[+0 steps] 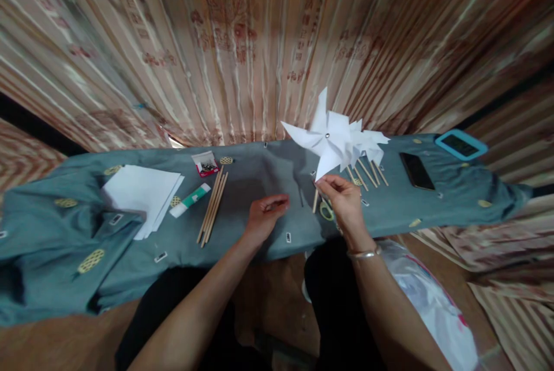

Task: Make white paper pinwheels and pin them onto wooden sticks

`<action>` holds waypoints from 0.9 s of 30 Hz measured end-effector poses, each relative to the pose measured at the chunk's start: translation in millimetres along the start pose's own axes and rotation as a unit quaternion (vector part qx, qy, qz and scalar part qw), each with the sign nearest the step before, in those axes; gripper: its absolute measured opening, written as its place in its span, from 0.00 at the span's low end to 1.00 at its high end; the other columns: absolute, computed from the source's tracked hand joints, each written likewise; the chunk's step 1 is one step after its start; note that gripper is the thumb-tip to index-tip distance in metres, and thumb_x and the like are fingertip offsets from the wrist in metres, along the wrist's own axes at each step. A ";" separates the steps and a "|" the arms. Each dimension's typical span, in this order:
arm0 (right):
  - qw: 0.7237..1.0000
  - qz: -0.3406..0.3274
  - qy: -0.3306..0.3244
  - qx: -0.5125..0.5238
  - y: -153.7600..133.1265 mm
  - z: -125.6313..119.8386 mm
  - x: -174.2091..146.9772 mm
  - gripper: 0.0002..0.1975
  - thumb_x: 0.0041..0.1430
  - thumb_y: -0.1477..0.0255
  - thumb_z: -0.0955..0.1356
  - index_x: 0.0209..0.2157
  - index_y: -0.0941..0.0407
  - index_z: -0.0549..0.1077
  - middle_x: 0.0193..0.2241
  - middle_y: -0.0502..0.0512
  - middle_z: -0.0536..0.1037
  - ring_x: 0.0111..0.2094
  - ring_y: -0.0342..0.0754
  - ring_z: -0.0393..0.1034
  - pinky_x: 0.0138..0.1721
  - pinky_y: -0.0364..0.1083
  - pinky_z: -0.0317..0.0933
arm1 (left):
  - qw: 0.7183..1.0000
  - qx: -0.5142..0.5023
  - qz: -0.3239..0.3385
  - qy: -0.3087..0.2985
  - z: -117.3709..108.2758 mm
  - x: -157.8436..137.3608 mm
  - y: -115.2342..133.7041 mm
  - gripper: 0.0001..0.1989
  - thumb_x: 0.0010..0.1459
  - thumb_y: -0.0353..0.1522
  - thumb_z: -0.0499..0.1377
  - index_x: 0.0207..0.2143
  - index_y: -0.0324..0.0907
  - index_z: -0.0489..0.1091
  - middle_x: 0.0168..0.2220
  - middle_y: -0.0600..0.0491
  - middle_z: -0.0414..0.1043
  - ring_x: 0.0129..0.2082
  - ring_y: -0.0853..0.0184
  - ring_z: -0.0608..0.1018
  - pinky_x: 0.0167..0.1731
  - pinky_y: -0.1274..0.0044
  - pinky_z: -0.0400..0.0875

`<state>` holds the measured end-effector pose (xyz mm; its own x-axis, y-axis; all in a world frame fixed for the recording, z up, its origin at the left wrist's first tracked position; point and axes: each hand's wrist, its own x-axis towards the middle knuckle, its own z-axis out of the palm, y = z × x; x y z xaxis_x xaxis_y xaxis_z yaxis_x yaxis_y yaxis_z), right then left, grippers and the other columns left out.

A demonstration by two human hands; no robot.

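Observation:
My right hand (345, 201) pinches a white paper pinwheel (336, 128) near its lowest blade tip. A round metal pin sits at the pinwheel's centre, and a short length of its wooden stick (315, 201) shows below my fingers. My left hand (265, 215) hovers over the cloth to the left, fingers curled toward the thumb, with nothing visible in them. Behind the held pinwheel, more white pinwheels (372, 143) lie on the table with their sticks toward me, partly covered by it. A roll of tape (327, 210) is just left of my right wrist.
On the grey-green tablecloth (255, 172) lie white paper sheets (141, 192), a glue stick (190, 200), several wooden sticks (212, 209) and a small box of pins (205, 164). To the right are a phone (416, 171) and a blue-framed device (461, 145). A plastic bag (428, 296) stands below.

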<state>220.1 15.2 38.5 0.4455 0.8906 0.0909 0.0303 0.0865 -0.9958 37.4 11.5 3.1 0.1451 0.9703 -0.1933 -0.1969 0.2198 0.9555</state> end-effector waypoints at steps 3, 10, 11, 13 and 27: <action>0.996 -0.060 0.022 -0.064 -16.6 -24.9 21.3 0.10 0.40 0.65 0.76 0.24 0.55 0.78 0.23 0.49 0.78 0.27 0.45 0.70 0.34 0.46 0.64 | 1.000 0.008 0.005 -0.006 1.1 -3.4 1.5 0.12 0.43 0.34 0.70 0.33 0.42 0.82 0.34 0.50 0.83 0.36 0.63 0.81 0.45 0.71 0.74; 0.942 -0.075 0.042 -0.324 -32.8 -72.4 78.1 0.10 0.48 0.65 0.72 0.28 0.58 0.80 0.28 0.53 0.82 0.30 0.48 0.73 0.33 0.44 0.64 | 1.000 0.004 0.013 -0.017 0.6 -5.7 6.9 0.10 0.43 0.34 0.70 0.32 0.43 0.82 0.34 0.50 0.83 0.37 0.62 0.82 0.46 0.70 0.74; 0.936 -0.068 0.044 -0.344 -30.3 -76.4 83.1 0.10 0.48 0.65 0.72 0.28 0.58 0.81 0.28 0.54 0.82 0.31 0.48 0.74 0.33 0.44 0.64 | 1.000 0.004 0.014 -0.018 0.2 -5.7 7.2 0.10 0.43 0.34 0.70 0.32 0.43 0.82 0.34 0.50 0.83 0.37 0.61 0.82 0.46 0.70 0.74; 0.924 -0.051 0.047 -0.376 -22.8 -81.6 89.1 0.09 0.48 0.67 0.72 0.27 0.59 0.81 0.27 0.55 0.83 0.30 0.49 0.75 0.32 0.44 0.63 | 1.000 0.006 0.015 -0.020 -0.4 -5.4 7.2 0.10 0.42 0.33 0.70 0.31 0.43 0.82 0.33 0.50 0.83 0.36 0.61 0.82 0.46 0.70 0.75; 0.820 0.036 0.028 -0.571 19.4 -79.5 110.4 0.12 0.51 0.67 0.72 0.32 0.60 0.84 0.29 0.62 0.84 0.33 0.55 0.79 0.31 0.46 0.64 | 1.000 0.017 0.010 -0.020 -2.9 -3.8 3.0 0.10 0.42 0.33 0.69 0.31 0.43 0.82 0.34 0.50 0.83 0.37 0.61 0.82 0.45 0.70 0.75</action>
<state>341.0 79.7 28.3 0.5232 0.8499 0.0627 0.8049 -0.4686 -0.3641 33.4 8.8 6.0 0.1813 0.9693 -0.1658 -0.1678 0.1966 0.9660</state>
